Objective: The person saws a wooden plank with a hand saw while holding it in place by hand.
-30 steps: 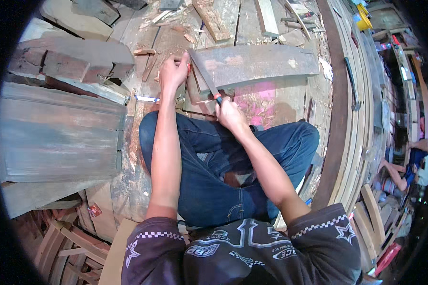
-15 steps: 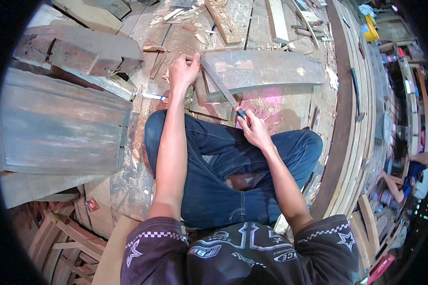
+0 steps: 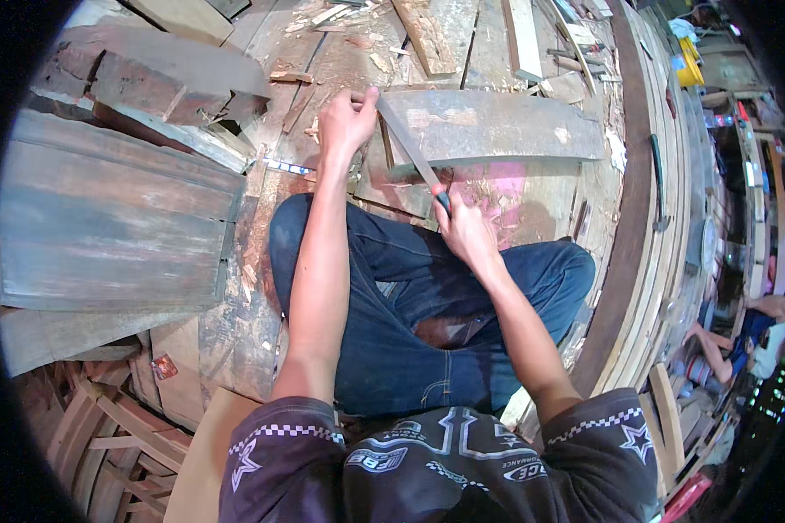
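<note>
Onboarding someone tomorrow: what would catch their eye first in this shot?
The long flat file, angled across the middle: the right hand grips its dark handle and the left hand pinches its tip. It lies over the end of a curved grey plank, above the blue-jeaned legs crossed on the littered wooden floor.

long flat file (image 3: 410, 150): grey metal blade, dark handle end, slanting from upper left to lower right across the plank's left end, gripped at both ends | curved plank (image 3: 497, 126): weathered grey wood, pale patches, lying flat crosswise on the floor boards
</note>
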Available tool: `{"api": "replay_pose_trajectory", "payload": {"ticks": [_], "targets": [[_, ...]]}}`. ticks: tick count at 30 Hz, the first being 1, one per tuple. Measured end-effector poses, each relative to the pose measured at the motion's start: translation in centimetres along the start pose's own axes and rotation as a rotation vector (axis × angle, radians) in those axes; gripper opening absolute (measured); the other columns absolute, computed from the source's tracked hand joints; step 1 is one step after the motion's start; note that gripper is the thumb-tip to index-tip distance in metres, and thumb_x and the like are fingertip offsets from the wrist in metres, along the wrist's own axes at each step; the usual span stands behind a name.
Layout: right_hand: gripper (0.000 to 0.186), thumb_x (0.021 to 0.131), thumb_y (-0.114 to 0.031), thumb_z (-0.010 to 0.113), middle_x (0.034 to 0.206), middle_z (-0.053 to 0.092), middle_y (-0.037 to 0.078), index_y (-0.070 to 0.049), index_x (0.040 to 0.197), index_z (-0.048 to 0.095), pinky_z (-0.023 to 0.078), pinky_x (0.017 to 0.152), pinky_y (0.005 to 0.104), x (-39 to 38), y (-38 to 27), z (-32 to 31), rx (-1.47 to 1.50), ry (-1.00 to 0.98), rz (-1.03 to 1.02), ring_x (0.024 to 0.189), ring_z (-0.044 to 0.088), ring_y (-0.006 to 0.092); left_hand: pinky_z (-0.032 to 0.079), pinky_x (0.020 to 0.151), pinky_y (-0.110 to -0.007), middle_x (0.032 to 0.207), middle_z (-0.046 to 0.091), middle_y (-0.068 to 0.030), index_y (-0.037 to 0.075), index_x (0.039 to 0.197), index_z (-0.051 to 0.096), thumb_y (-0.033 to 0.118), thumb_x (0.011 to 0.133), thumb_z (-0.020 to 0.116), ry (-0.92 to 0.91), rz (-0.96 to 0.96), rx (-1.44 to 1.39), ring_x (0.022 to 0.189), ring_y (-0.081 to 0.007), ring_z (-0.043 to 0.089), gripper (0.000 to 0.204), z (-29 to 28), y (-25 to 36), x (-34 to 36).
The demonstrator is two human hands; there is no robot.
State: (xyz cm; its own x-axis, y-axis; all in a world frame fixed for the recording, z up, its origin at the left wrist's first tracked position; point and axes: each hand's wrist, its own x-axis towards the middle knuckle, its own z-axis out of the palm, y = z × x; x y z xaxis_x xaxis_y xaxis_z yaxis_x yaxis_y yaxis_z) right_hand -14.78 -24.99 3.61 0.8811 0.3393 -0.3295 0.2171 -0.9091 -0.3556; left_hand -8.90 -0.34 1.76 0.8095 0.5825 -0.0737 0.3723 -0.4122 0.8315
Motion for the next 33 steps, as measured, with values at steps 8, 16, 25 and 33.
{"api": "replay_pose_trajectory", "payload": {"ticks": [8,16,25,33], "targets": [[0.039,0.095,-0.04,0.05,0.073,0.065,0.028,-0.003,0.105,0.056,0.052,0.062,0.0564,1.6,1.0,2.1,-0.039,0.045,-0.023,0.071,0.065,0.0483,0.053,0.078,-0.042,0.087,0.071,-0.02,0.0,0.089,0.069,0.045,0.087,0.062,-0.005,0.039,-0.035,0.086,-0.0348,0.069,0.045,0.5,0.3,0.0],[0.038,0.095,-0.039,0.051,0.077,0.065,0.03,-0.002,0.103,0.055,0.052,0.065,0.0569,1.7,-0.4,1.7,0.0,0.013,-0.059,0.076,0.065,0.0479,0.053,0.077,-0.042,0.085,0.071,-0.0191,0.001,0.087,0.068,0.046,0.086,0.063,0.016,0.008,0.003,0.084,-0.0346,0.069,0.046,0.4,0.1,-0.2],[0.041,0.096,-0.04,0.049,0.08,0.066,0.029,0.0,0.102,0.055,0.053,0.067,0.056,1.9,-0.2,2.3,-0.046,-0.023,-0.04,0.076,0.066,0.0464,0.053,0.077,-0.041,0.083,0.071,-0.0188,-0.001,0.088,0.068,0.046,0.086,0.063,-0.004,0.033,-0.007,0.084,-0.0339,0.069,0.047,0.5,0.7,-0.4],[0.041,0.096,-0.041,0.05,0.075,0.064,0.031,0.0,0.1,0.054,0.052,0.064,0.0572,1.3,0.6,3.3,0.02,0.056,-0.06,0.072,0.065,0.0476,0.052,0.078,-0.042,0.083,0.071,-0.0182,0.0,0.089,0.069,0.046,0.087,0.062,0.014,0.042,0.024,0.084,-0.0338,0.069,0.047,0.6,-0.1,-0.2]]}}
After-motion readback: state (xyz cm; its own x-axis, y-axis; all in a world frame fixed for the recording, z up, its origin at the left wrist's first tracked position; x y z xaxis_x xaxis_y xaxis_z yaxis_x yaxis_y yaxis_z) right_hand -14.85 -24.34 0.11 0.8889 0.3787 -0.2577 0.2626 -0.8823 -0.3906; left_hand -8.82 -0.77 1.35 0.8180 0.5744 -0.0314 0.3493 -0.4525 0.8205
